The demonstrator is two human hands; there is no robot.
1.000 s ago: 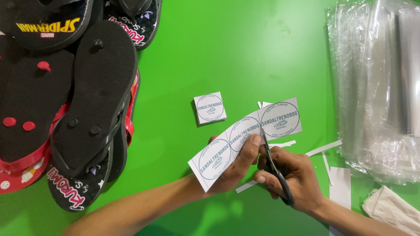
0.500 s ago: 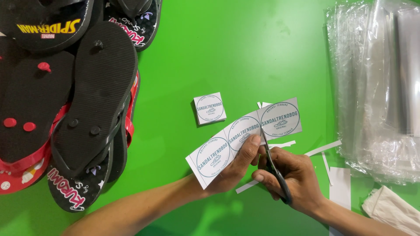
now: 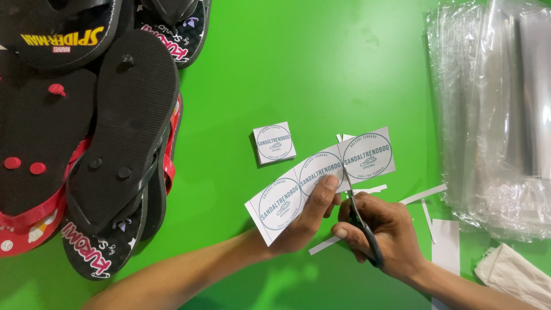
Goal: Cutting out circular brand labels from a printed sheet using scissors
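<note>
1. A white paper strip of labels [image 3: 321, 183] lay slanted across the green table [image 3: 298, 63], near the lower middle. It carried three round blue-ringed emblems in a row.
2. One separate square label [image 3: 274, 143], white with the same blue ring, sat flat on the table just above the strip's left half.
3. The left hand [image 3: 310, 215] gripped the strip from below, thumb pressed on its front between the first and second emblems, fingers curled behind the paper.
4. The right hand [image 3: 381, 229] was closed through the handles of dark scissors [image 3: 359, 215], whose blades met the strip between the second and third emblems.
5. Thin white paper offcuts [image 3: 423, 194] lay scattered to the right of the hands; at least four slivers showed.
6. A stack of clear, glossy plastic bags [image 3: 499, 115] filled the right edge.
7. A heap of rubber flip-flops [image 3: 115, 143], black-soled with red and printed parts, occupied the left side.
8. A crumpled pale cloth [image 3: 516, 278] rested at the lower right corner.
</note>
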